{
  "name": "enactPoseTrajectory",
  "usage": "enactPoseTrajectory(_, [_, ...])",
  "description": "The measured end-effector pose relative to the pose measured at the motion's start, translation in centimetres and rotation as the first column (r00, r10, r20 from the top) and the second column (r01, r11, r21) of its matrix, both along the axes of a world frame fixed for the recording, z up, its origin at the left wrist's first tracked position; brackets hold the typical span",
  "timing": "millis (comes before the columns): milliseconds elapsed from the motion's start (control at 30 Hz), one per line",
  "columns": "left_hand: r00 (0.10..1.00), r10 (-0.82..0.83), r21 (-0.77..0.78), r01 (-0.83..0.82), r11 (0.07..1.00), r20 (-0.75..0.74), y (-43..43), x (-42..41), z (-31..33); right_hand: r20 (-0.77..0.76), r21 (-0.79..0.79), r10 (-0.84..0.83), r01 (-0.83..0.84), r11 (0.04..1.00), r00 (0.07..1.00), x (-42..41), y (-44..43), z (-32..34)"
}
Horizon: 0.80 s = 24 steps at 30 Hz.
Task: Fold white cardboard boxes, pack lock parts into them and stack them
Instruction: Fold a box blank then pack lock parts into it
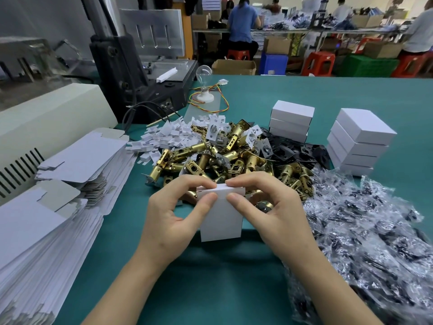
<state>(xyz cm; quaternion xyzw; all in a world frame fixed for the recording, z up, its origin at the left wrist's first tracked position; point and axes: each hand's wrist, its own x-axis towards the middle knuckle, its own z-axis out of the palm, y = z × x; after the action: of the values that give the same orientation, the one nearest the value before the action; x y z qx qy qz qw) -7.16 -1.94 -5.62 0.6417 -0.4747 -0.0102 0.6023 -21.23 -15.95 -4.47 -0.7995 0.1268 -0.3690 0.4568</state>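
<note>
Head view: a white box is held at centre frame, just over the counter, its long axis running from 6 o'clock to 12 o'clock. Its far end is pinched from both sides: by the left hand from 9 o'clock and by the right hand from 3 o'clock. The fingers of each are closed on the end flap (whether that flap is fully tucked cannot be told). Both hands are equally near the box, whose body extends back toward the person. Brass latches are heaped just beyond at 12 o'clock. Finished boxes are stacked at 1 and 2 o'clock, so the right hand is judged the nearer for stacking. Flat blanks are piled at 9 o'clock.
</note>
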Motion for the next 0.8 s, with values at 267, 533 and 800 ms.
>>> enactPoseTrajectory(267, [0.997,-0.030,-0.013,0.030,0.999,-0.074,-0.2,-0.4,0.0,0.027,0.043,0.022,-0.023,0.999,0.999,0.1,0.6,-0.1])
enactPoseTrajectory(533, [0.995,-0.094,-0.029,0.095,0.995,0.035,0.0,0.2,-0.1,-0.013,0.039,0.108,-0.107,0.994,0.994,-0.1,-0.4,0.1])
enactPoseTrajectory(800, [0.988,-0.120,-0.056,0.126,0.990,0.097,0.2,0.9,-0.2,-0.054,-0.083,0.114,-0.119,0.989,0.992,-0.5,-1.4,0.3])
